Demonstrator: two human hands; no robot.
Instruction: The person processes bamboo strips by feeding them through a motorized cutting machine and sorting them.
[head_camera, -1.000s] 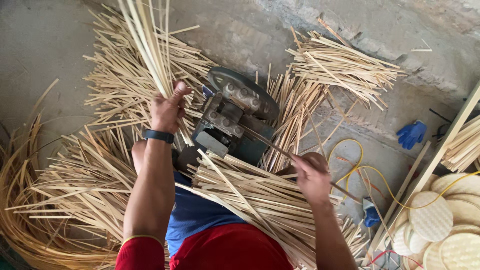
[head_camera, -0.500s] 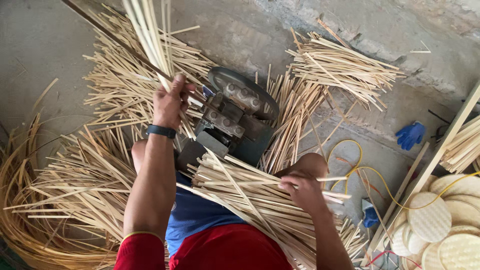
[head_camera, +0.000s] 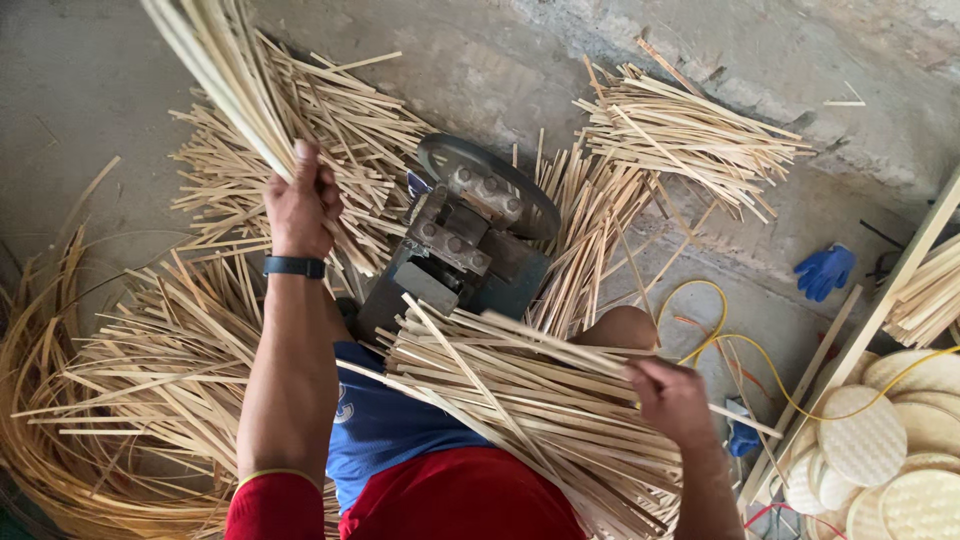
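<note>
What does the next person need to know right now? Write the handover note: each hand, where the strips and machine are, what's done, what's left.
Left hand: gripped around a raised bundle of bamboo strips, up left of the machine.
Right hand: closed on one strip from the lap pile.
Done: loose strip heaps lie around the machine on the floor.
Left: the lap pile is still large; the raised bundle isn't set down.
</note>
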